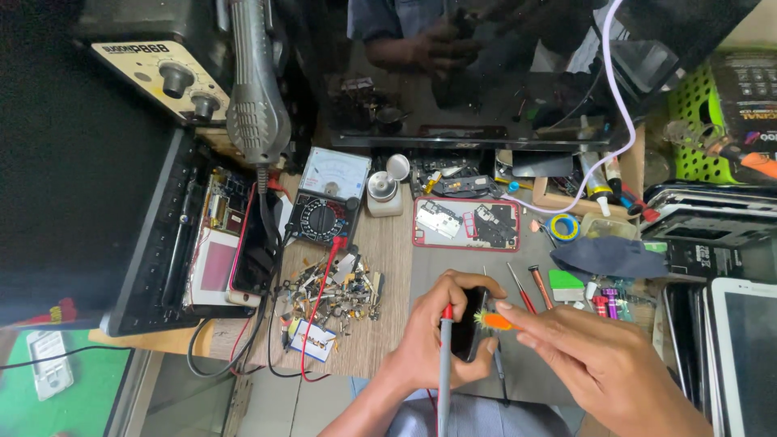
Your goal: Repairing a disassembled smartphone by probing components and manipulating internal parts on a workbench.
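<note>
My left hand (433,336) grips a small black phone (469,328) upright over the grey work mat (429,263), and a grey multimeter probe with a red tip (444,364) lies across the same hand. My right hand (603,364) pinches a small orange and green brush (492,321) whose bristles touch the phone's edge.
An opened red phone (465,222) with bare circuit boards lies further back on the mat. An analog multimeter (328,198) and a pile of small metal parts (336,291) sit to the left. Screwdrivers (530,287), a dark cloth (607,255) and stacked tablets (728,324) are at right.
</note>
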